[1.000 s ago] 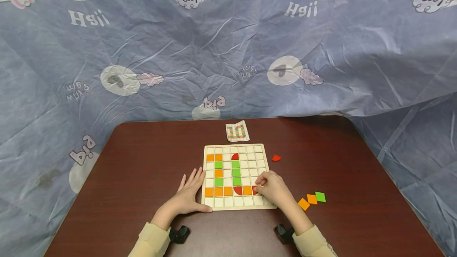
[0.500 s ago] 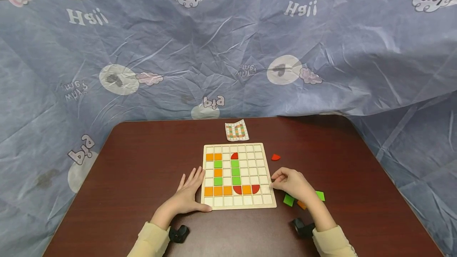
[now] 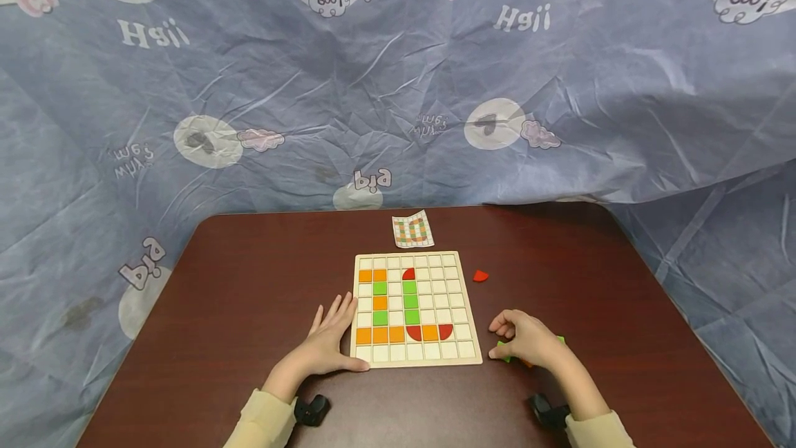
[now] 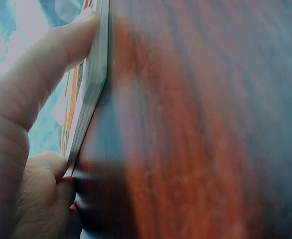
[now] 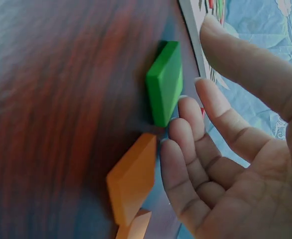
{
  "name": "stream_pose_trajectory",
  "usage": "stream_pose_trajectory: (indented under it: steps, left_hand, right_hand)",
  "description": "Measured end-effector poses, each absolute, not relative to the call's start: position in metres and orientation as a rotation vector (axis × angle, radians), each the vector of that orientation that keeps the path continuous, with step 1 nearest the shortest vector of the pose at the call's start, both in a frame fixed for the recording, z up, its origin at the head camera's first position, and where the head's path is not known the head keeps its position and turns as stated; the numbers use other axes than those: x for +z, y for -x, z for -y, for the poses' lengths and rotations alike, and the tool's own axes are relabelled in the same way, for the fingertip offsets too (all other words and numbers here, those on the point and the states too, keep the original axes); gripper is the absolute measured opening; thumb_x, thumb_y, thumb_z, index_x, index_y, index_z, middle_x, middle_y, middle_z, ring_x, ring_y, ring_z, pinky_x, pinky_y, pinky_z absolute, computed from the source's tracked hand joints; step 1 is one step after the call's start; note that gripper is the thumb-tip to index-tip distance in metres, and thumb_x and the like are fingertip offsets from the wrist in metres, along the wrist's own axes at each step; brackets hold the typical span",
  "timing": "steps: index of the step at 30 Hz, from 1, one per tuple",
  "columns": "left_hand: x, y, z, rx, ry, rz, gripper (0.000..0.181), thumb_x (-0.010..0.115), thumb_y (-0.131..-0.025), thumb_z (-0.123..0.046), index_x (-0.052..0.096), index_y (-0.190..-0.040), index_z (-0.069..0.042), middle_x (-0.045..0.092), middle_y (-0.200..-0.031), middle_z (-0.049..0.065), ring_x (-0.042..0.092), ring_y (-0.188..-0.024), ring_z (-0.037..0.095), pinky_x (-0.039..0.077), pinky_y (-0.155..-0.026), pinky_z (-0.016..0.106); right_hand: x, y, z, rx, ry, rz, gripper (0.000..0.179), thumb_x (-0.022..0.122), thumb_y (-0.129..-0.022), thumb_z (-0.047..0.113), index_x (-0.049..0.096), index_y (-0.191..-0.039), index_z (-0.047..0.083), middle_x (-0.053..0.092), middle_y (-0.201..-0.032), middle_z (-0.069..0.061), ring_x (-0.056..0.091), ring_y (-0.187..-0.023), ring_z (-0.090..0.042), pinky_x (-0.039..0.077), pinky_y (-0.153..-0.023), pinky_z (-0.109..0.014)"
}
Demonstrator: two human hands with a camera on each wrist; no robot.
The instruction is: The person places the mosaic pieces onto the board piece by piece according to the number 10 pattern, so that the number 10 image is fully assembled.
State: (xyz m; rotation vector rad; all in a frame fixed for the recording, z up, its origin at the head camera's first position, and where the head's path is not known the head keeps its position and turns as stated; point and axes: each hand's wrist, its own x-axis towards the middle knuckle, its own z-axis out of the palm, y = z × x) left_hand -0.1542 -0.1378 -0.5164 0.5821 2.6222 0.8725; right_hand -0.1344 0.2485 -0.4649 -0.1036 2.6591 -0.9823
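Note:
A pale grid board point(image 3: 440, 301) lies on the dark table, with orange and green squares and red quarter-circles set in some cells. My left hand point(image 3: 325, 346) rests along its left side, fingers straight, thumb at the near left corner. Right of the board, my right hand point(image 3: 530, 341) hovers over loose tiles. The right wrist view shows a green square tile point(image 5: 164, 84) and an orange square tile point(image 5: 132, 183) on the table near its bent fingertips. Thumb and index finger are apart, with nothing between them. The hand hides part of these tiles in the head view.
Beyond the board lies a small paper card point(image 3: 412, 230) printed with a coloured grid. One red quarter-circle point(image 3: 481, 276) sits off the board's right side. A second orange tile point(image 5: 135, 228) lies by the first. A patterned blue cloth point(image 3: 298, 102) hangs behind the table.
My right hand has let go of a red quarter-circle, now lying in a near-row cell, and moved right over the loose tiles. My left hand stays in place.

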Motion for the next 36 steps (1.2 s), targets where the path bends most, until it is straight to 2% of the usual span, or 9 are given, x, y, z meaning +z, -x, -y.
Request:
stream_pose_trajectory:
  steps: [6, 23, 30, 36]
  left_hand:
    - [-0.516, 0.155, 0.137, 0.874, -0.593, -2.624, 0.122, 0.084, -0.071, -0.052, 0.012, -0.159, -0.006, 0.004, -0.167, 0.013, 0.0, -0.154, 0.034, -0.006, -0.119, 0.061]
    - [-0.517, 0.154, 0.137, 0.887, -0.586, -2.611, 0.122, 0.083, -0.072, -0.052, 0.011, -0.159, -0.006, 0.003, -0.167, 0.012, 0.0, -0.154, 0.034, -0.006, -0.119, 0.062]
    - [-0.516, 0.155, 0.137, 0.891, -0.592, -2.609, 0.122, 0.083, -0.072, -0.052, 0.011, -0.159, -0.006, 0.004, -0.167, 0.013, 0.0, -0.154, 0.035, -0.006, -0.119, 0.062]
    - [-0.516, 0.155, 0.138, 0.895, -0.59, -2.608, 0.121, 0.083, -0.072, -0.051, 0.012, -0.158, -0.005, 0.003, -0.166, 0.014, 0.0, -0.154, 0.035, -0.005, -0.119, 0.062]
  right_hand:
    - [-0.468, 0.129, -0.25, -0.923, 0.155, -2.716, 0.042, 0.092, -0.061, 0.009, 0.063, -0.092, 0.008, 0.058, -0.088, -0.001, 0.053, -0.083, -0.014, 0.047, -0.072, -0.03]
    - [-0.47, 0.133, -0.24, -0.873, 0.063, -2.754, 0.033, 0.088, -0.064, 0.004, 0.063, -0.085, 0.009, 0.056, -0.083, -0.002, 0.05, -0.078, -0.015, 0.043, -0.069, -0.031]
    - [-0.474, 0.138, -0.24, -0.974, 0.05, -2.737, 0.026, 0.085, -0.069, 0.006, 0.064, -0.083, 0.009, 0.059, -0.079, -0.001, 0.052, -0.073, -0.014, 0.044, -0.064, -0.029]
    - [-0.476, 0.146, -0.234, -1.089, 0.015, -2.789, 0.019, 0.082, -0.076, 0.009, 0.067, -0.087, 0.011, 0.063, -0.084, -0.002, 0.056, -0.077, -0.013, 0.047, -0.068, -0.029]
